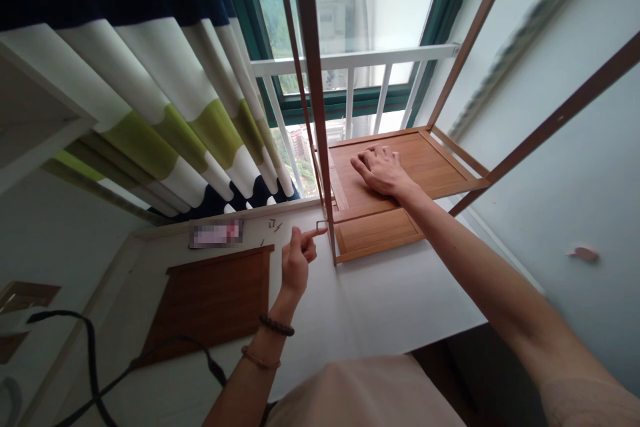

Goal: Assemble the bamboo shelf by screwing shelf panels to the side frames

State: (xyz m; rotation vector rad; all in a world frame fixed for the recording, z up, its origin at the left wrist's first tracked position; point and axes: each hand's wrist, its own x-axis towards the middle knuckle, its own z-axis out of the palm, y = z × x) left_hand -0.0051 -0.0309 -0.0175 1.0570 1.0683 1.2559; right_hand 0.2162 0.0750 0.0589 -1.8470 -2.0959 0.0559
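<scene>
A brown metal shelf frame (pixel 314 80) with wooden shelf boards stands on a white tabletop (pixel 400 300) by the window. My right hand (pixel 381 170) lies flat, fingers spread, on the upper wooden board (pixel 440 167). My left hand (pixel 299 257) pinches a small L-shaped hex key (pixel 323 225) at the bottom of the near post, its fingers curled around it. A lower wooden board (pixel 377 233) sits just beneath the upper one.
A loose dark wooden panel (pixel 215 300) lies on the table at the left. Several small screws (pixel 275 225) are scattered near the sill. A black cable (pixel 90 347) runs across the lower left. Striped curtains (pixel 175 120) hang at left; a white wall stands at right.
</scene>
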